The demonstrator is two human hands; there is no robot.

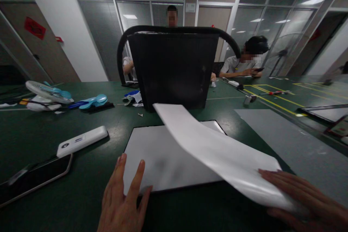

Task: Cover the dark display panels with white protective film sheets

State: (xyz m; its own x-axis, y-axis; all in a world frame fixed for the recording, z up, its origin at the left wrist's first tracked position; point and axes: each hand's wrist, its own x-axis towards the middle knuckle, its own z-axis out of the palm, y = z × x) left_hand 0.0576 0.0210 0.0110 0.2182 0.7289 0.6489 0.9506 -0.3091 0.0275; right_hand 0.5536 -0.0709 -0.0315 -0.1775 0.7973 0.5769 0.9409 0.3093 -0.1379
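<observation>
A white board with a thin dark edge (152,148) lies flat in front of me. My left hand (125,192) rests at its near left corner, fingers spread, holding nothing. Over the board's right part, a large white sheet (201,145) is lifted and curved, its far end raised toward the back. At the sheet's near right end, my right hand (301,192) grips it, the fingers on top and the thumb below. The sheet hides part of the board.
Behind the board stands a black bin-like box (176,69) with a curved black tube. A white power bank (83,141) and a phone (38,177) lie left. A grey sheet (293,145) is at right. Blue handheld fans (94,102) lie farther back. Two people sit across the green table (116,116).
</observation>
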